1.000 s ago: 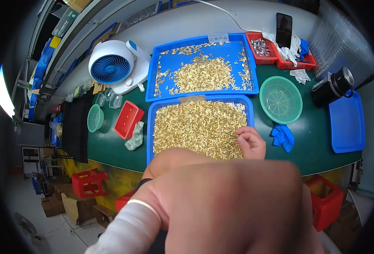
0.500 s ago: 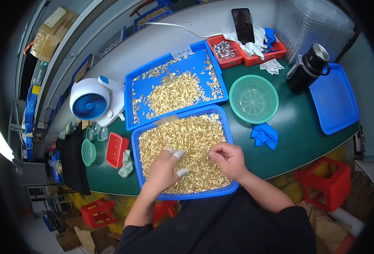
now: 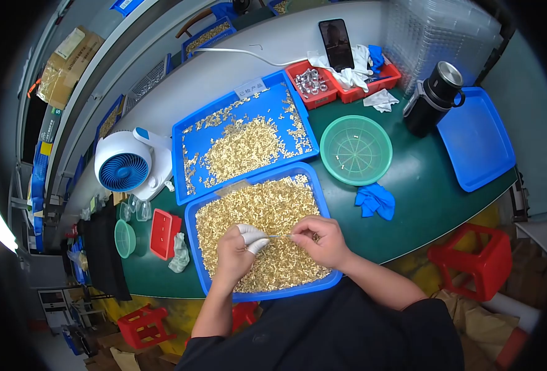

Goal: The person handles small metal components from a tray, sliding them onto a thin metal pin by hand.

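Small brass pieces [image 3: 273, 204] fill the near blue tray [image 3: 263, 295]. Over them my left hand [image 3: 239, 247], with white covers on some fingertips, pinches one end of a thin pin-like rod [image 3: 278, 235]. My right hand [image 3: 322, 240] pinches the other end, its fingers curled, with a few brass pieces showing in its palm. Behind, the far blue tray [image 3: 208, 127] bears a looser pile of brass pieces [image 3: 244, 148] and a label card [image 3: 250, 88] on its back edge.
Right of the trays are a green basket [image 3: 356, 150], a blue cloth [image 3: 375, 201], a black bottle [image 3: 433, 99] and a blue tray [image 3: 476, 139]. Red bins [image 3: 314, 83] and a phone [image 3: 336, 43] stand behind. A fan [image 3: 125, 164] and a red tray [image 3: 164, 234] are at left.
My left hand has moved in toward my right hand and closed on the rod's end. The camera view has turned and shifted, with the trays now lower and further left than one second ago.
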Demonstrator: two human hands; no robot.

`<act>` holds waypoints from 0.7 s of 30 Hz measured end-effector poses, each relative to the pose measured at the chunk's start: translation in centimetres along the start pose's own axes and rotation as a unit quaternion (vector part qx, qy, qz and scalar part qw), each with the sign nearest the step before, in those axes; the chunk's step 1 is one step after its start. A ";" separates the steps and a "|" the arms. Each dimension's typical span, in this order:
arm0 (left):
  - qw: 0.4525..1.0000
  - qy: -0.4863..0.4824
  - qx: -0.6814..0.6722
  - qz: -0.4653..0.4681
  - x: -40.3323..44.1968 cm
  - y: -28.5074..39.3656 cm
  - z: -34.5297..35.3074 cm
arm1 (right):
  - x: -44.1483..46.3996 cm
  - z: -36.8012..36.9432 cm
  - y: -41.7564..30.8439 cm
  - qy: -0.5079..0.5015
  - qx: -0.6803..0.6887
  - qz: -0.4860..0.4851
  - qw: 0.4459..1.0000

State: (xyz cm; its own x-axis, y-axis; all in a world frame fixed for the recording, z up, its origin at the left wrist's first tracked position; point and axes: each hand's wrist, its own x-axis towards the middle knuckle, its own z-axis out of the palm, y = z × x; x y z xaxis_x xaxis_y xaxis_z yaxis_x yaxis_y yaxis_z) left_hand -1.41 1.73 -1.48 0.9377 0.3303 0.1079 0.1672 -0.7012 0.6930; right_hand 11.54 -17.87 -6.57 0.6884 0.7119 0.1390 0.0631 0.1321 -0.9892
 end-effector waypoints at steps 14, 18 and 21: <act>0.914 0.065 -0.377 -0.138 -0.4 -0.8 1.6 | -0.1 -0.1 0.2 0.011 0.019 0.008 1.000; 0.918 0.039 -0.369 -0.138 -0.6 0.1 2.3 | -0.1 0.0 0.2 0.012 0.022 0.006 1.000; 0.906 0.050 -0.389 -0.157 -0.5 1.0 2.3 | -0.1 0.2 0.4 0.021 0.026 -0.008 0.999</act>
State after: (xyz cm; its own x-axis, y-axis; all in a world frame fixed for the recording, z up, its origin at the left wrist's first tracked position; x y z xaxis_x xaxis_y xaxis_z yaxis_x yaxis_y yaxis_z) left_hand -1.01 -0.58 -2.51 0.8420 0.5196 -0.1450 0.1197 0.0822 0.9894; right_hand 11.37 -17.75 -7.01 0.7171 0.6801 0.1523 0.0384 0.1797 -0.9830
